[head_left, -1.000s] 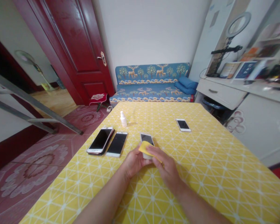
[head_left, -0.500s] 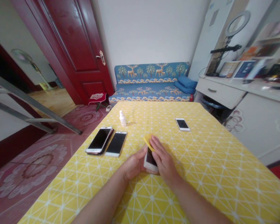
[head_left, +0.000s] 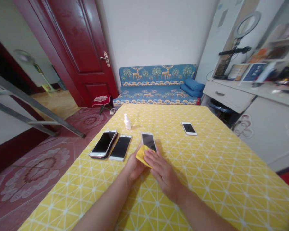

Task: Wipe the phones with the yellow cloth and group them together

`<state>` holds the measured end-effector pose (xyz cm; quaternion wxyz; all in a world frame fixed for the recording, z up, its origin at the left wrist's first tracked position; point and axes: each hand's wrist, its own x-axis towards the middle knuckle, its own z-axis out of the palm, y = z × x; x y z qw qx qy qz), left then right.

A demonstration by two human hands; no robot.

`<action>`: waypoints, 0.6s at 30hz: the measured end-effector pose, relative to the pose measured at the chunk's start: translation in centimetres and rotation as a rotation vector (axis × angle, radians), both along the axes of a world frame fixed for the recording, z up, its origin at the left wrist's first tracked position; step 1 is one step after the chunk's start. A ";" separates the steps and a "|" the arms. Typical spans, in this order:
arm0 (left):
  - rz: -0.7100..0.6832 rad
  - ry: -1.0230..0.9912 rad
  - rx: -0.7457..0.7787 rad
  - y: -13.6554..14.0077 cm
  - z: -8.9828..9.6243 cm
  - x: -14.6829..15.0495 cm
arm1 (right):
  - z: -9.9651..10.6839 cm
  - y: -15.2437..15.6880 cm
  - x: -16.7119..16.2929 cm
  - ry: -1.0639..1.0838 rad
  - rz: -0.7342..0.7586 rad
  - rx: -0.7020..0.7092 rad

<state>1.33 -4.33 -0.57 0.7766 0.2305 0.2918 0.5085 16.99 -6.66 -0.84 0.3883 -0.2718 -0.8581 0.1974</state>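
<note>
Left hand (head_left: 134, 167) grips a phone (head_left: 148, 141), right hand (head_left: 165, 175) presses a yellow cloth (head_left: 142, 156) to it

The bench (head_left: 207, 183), under a yellow covering crossed with white lines, spreads beneath and around both hands. Far ahead of the left hand and off to its left stands a dark red door (head_left: 82, 41). Straight ahead of the hands, past the bench's far edge, is a blue sofa (head_left: 156, 92) patterned with deer and trees. A white cabinet (head_left: 262, 128) stands well to the right of the right hand, with a ring light (head_left: 234, 51) on its top. A small red-topped stool (head_left: 101, 99) sits near the door, ahead and left of the left hand.

The left hand grasps the phone along its left side and from below; the phone's far end points away from both hands, its dark screen up. The right hand has its fingers close together, holding the cloth against the near part of that screen.

Left of the left hand lies a large phone (head_left: 104, 144) on something dark; a white-edged phone (head_left: 121, 148) lies between it and that hand. A smaller white phone (head_left: 189, 128) lies ahead and right of the right hand, well apart. A white bottle (head_left: 127, 122) stands upright ahead of the left hand, slightly leftward. The cloth, partly hidden under the right fingers, covers the held phone's near end.
</note>
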 end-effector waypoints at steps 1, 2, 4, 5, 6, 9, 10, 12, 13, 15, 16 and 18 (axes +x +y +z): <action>0.037 -0.012 -0.020 0.2 0.1 -0.2 | 0.1 -0.1 -0.1 -0.027 0.028 0.012; 0.064 -0.021 -0.035 0.3 0.2 -0.4 | 0.1 -0.2 -0.1 -0.044 0.041 0.025; 0.082 -0.021 -0.058 0.2 0.4 -0.5 | 0.1 0.0 0.0 -0.048 0.020 0.045; 0.066 -0.010 -0.063 0.1 0.5 -0.4 | 0.1 0.2 0.1 -0.039 -0.008 0.049; 0.037 0.010 -0.057 -0.1 0.6 -0.3 | 0.0 0.5 0.3 -0.026 -0.043 0.048; -0.094 0.093 0.016 -0.7 0.8 0.3 | -0.5 1.4 1.0 0.020 -0.165 0.040; -0.130 0.114 0.046 -0.9 0.8 0.5 | -0.6 1.7 1.2 0.041 -0.210 0.037; -0.174 0.133 0.090 -1.2 1.0 0.7 | -0.8 2.0 1.5 0.086 -0.294 0.017; -0.178 0.133 0.103 -1.3 1.0 0.8 | -0.9 2.2 1.6 0.113 -0.330 0.001; -0.171 0.115 0.114 -1.3 1.1 0.8 | -1.0 2.3 1.6 0.174 -0.386 -0.045; -0.167 0.096 0.112 -1.3 1.1 0.8 | -1.0 2.2 1.7 0.202 -0.400 -0.074; -0.154 0.053 0.100 -1.0 0.9 0.6 | -0.9 2.1 1.7 0.251 -0.399 -0.124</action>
